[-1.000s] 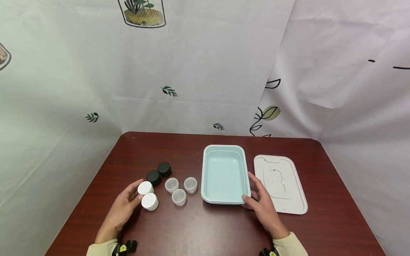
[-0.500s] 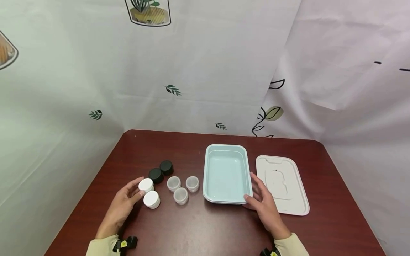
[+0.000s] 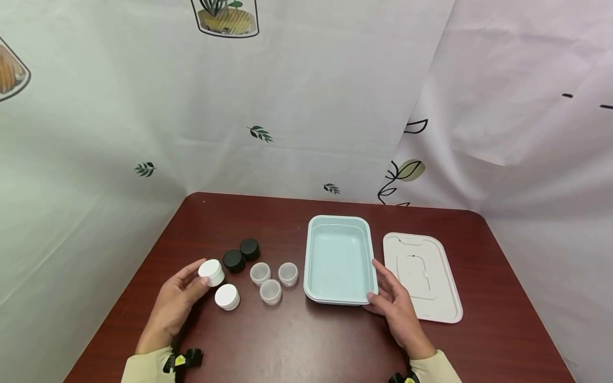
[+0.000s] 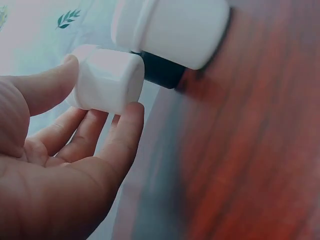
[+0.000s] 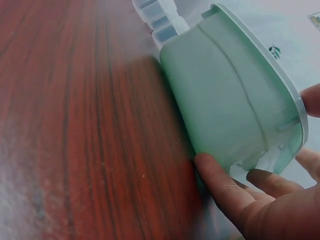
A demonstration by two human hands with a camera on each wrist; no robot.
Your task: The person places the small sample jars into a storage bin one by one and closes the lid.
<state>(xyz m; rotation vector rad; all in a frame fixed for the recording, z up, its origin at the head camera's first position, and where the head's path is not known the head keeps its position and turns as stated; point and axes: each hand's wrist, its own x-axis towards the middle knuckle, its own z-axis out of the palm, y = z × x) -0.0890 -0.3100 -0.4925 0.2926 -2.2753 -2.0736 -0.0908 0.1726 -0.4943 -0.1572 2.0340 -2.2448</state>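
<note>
Left hand [image 3: 179, 298] pinches a white jar [image 3: 211, 272] between thumb and fingertips [image 4: 131, 116], lifted clear of the table [image 3: 297, 340] and tilted; the jar sits at the left end of the jar cluster, its cap on, contents not visible.

Second white jar [image 3: 227, 296] stands capped on the table just beside and nearer than the held one; in the left wrist view it shows above the held jar, apart from it.

Two black jars [image 3: 241, 255] stand touching each other, just behind the white pair; both capped.

Three clear jars [image 3: 271, 281] in a tight triangle between the white jars and the tray; lidless as far as can be told, nothing visible inside.

Tray [image 3: 338, 297], pale green, rectangular, holds nothing; right hand [image 3: 396, 314] grips its near right corner, thumb on the near wall, fingers [image 5: 262, 178] loosely spread and curled along the right side.

Lid [image 3: 421, 276], white, lies flat on the table just right of the tray, beyond the right hand.
</note>
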